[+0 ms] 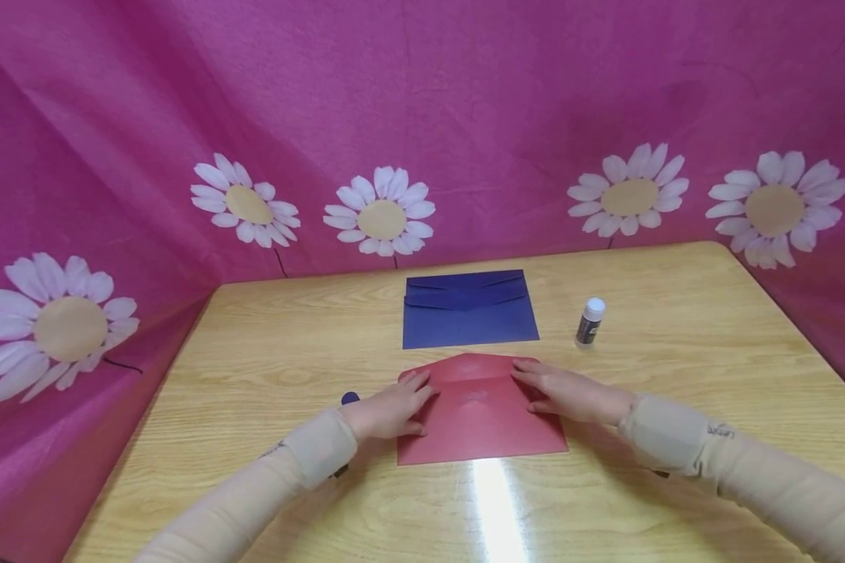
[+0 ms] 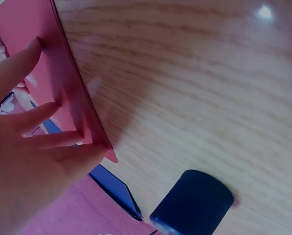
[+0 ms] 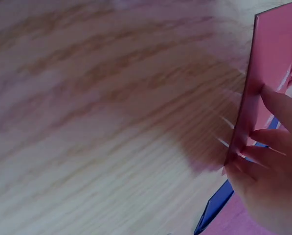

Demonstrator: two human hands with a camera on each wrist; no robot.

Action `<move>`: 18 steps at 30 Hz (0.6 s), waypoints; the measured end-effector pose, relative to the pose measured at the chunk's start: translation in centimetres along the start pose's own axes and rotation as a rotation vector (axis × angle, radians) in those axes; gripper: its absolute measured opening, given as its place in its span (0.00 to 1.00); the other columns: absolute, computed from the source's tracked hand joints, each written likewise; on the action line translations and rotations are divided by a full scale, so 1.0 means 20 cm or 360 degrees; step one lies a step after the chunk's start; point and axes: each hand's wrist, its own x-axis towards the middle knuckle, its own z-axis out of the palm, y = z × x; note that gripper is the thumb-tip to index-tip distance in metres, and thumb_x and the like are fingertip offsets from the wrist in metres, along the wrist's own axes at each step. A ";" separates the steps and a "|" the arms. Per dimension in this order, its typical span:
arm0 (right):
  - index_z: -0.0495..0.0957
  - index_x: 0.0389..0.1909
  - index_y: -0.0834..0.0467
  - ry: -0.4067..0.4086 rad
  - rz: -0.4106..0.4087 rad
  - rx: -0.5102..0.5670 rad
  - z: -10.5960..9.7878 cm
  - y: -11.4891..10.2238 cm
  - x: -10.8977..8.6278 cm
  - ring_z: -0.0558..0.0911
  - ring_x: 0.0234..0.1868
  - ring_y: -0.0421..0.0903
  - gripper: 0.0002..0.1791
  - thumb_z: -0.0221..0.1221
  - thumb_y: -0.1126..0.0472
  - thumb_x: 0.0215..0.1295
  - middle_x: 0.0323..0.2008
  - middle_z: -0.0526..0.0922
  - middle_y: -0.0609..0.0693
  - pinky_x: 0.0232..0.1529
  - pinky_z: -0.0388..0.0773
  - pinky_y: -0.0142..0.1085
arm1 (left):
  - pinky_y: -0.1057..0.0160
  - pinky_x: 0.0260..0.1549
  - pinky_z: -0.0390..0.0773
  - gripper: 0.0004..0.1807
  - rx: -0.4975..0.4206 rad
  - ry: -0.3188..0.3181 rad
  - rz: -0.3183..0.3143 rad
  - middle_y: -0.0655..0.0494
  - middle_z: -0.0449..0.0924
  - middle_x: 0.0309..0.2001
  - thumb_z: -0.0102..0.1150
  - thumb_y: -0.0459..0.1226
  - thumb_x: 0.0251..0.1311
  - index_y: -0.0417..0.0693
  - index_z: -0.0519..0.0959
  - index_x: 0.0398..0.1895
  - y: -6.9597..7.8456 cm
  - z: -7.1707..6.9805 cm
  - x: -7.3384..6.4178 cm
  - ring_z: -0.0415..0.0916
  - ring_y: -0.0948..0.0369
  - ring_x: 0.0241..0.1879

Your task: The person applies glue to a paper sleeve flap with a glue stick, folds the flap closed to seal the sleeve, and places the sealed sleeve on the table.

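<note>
A red envelope [image 1: 475,418] lies flat near the middle of the table, its flap on the far side folded out. On its left part rests my left hand [image 1: 389,408], fingers spread and fingertips touching the paper. My right hand [image 1: 570,393] touches the right part in the same way, with fingers extended. Both wrist views show the fingertips on the red envelope [image 2: 48,73] close to its side edges. Just left of my left hand stands a small dark blue cap-like piece [image 2: 192,203], partly hidden by the wrist in the head view.
Beyond the red envelope lie overlapping dark blue envelopes [image 1: 468,320]. A glue stick [image 1: 589,322] with a white top stands upright to the right. The wooden table [image 1: 267,328] ends at a pink cloth [image 1: 479,94] with large daisies.
</note>
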 end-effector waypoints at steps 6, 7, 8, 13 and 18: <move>0.54 0.62 0.70 -0.0145 0.0009 -0.0063 0.02 0.00 -0.01 0.51 0.64 0.64 0.28 0.48 0.63 0.64 0.64 0.50 0.68 0.59 0.53 0.54 | 0.52 0.62 0.47 0.37 0.0052 -0.0217 -0.0104 0.46 0.34 0.69 0.50 0.43 0.60 0.47 0.46 0.68 0.00 0.01 0.01 0.32 0.49 0.67; 0.54 0.62 0.71 -0.0152 0.0003 -0.0107 0.02 0.00 -0.01 0.51 0.64 0.64 0.28 0.48 0.63 0.64 0.64 0.50 0.68 0.59 0.54 0.54 | 0.52 0.63 0.45 0.37 0.0048 -0.0248 -0.0121 0.46 0.33 0.69 0.49 0.44 0.60 0.48 0.45 0.69 0.00 0.00 0.01 0.31 0.49 0.67; 0.53 0.62 0.71 -0.0161 0.0004 -0.0143 0.03 0.00 -0.01 0.51 0.64 0.64 0.28 0.47 0.62 0.65 0.64 0.50 0.68 0.59 0.53 0.54 | 0.51 0.63 0.44 0.38 0.0040 -0.0279 -0.0142 0.48 0.31 0.69 0.49 0.44 0.60 0.49 0.43 0.69 0.00 0.00 0.01 0.30 0.50 0.67; 0.52 0.63 0.70 -0.0206 0.0060 -0.0231 0.04 -0.01 0.00 0.50 0.65 0.62 0.29 0.45 0.61 0.66 0.65 0.49 0.67 0.60 0.53 0.52 | 0.51 0.63 0.40 0.42 -0.0021 -0.0349 -0.0226 0.52 0.28 0.70 0.52 0.47 0.57 0.53 0.41 0.69 0.01 0.00 0.02 0.26 0.53 0.67; 0.51 0.63 0.70 -0.0206 0.0086 -0.0215 0.04 -0.01 -0.01 0.49 0.65 0.62 0.29 0.46 0.60 0.66 0.65 0.48 0.66 0.60 0.52 0.52 | 0.50 0.63 0.43 0.44 -0.0017 -0.0316 -0.0212 0.53 0.29 0.70 0.55 0.48 0.54 0.53 0.42 0.69 0.01 0.00 0.02 0.28 0.53 0.68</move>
